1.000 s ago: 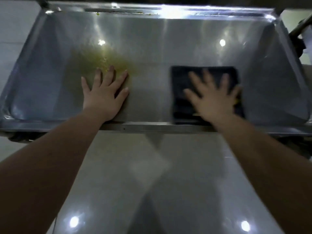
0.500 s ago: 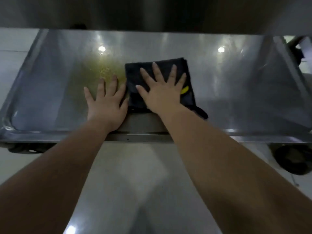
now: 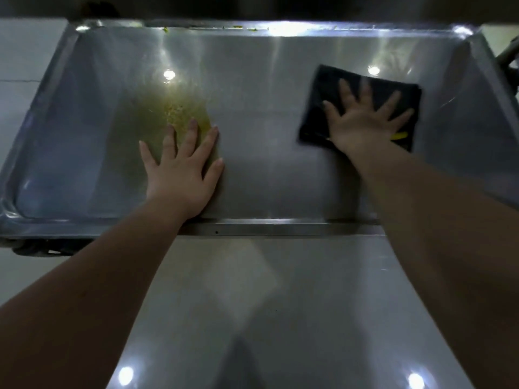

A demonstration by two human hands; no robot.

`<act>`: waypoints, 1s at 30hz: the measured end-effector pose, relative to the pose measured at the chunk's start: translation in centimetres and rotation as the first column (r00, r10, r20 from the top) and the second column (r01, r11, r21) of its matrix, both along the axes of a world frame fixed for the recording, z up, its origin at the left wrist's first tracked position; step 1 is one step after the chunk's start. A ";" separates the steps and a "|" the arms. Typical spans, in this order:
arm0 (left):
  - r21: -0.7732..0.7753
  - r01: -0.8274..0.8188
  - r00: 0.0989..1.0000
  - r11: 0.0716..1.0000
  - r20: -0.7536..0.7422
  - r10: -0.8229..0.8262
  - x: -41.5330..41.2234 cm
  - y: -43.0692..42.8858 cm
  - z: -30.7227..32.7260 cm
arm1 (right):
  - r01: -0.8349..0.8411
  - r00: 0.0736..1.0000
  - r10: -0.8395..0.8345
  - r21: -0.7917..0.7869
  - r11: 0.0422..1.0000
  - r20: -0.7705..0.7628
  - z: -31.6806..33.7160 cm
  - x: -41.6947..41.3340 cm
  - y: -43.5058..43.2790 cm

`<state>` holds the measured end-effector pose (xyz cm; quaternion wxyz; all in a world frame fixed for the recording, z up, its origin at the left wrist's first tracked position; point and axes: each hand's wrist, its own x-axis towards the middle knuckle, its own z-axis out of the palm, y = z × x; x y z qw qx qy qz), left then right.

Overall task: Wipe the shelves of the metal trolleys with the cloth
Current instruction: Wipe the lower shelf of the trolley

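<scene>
The right hand (image 3: 362,127) lies flat with fingers spread wide and straight, pressing the cloth (image 3: 328,88) onto the shelf (image 3: 266,164). It grips nothing. The cloth sits directly under the palm and fingers and sticks out beyond the fingertips and to both sides. The hand is slightly blurred, so exact finger contact is hard to judge. The left hand (image 3: 182,169) is also flat and wide, bracing on bare metal well to the left of the right hand.

The worst dirt appears to be the yellow-green stain (image 3: 168,113), which starts at the left fingertips and spreads beyond them. To wipe it well, the right hand would likely need to carry the cloth leftward with even palm pressure and overlapping strokes. The left hand should lift clear so the patch under it gets wiped too. Small greenish crumbs (image 3: 252,28) dot the far rim, well beyond both hands, and probably want a pass along the corner crease.

The shelf is a shallow tray of brushed steel with sloping walls and bright glare spots. The cloth is dark, folded roughly square and looks soft, with a small yellow tag (image 3: 398,135) by the heel of the right hand. The stain looks greasy and grainy at its centre.
</scene>
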<state>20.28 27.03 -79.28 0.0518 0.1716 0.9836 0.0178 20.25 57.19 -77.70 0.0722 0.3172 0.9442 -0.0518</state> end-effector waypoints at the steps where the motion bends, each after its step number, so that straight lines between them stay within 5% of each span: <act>1: -0.005 0.000 1.000 1.000 0.003 0.000 0.0 0.0 0.0 | -0.086 0.996 0.085 -0.013 0.996 -0.021 0.1 -1.0 -2.3; 4: -0.026 -0.008 1.000 1.000 0.013 0.008 -0.1 -0.2 0.1 | -0.386 0.922 0.386 -0.044 0.921 -0.027 0.2 -3.0 -10.5; 7: -0.023 -0.029 0.999 0.999 0.020 0.030 0.0 -0.3 0.2 | -0.501 0.866 0.500 -0.058 0.864 -0.030 -0.1 -3.4 -13.9; 10: 0.001 -0.011 0.999 1.000 0.040 0.011 -0.2 -0.4 0.3 | -0.455 0.890 0.451 -0.091 0.886 -0.061 0.1 -4.2 -9.7; 16: 0.022 -0.008 1.000 1.000 0.022 0.007 -0.1 -0.2 0.0 | -0.063 0.998 0.063 -0.080 0.995 -0.001 0.6 -0.9 2.1; 27: -0.009 -0.018 1.000 1.000 -0.004 0.018 0.3 -0.7 0.2 | -0.389 0.921 0.389 -0.052 0.920 -0.004 0.1 7.4 -16.7; 30: 0.015 -0.023 1.000 1.000 0.009 0.022 0.4 -0.7 0.2 | -0.424 0.906 0.423 -0.054 0.904 -0.022 -0.1 7.4 -15.6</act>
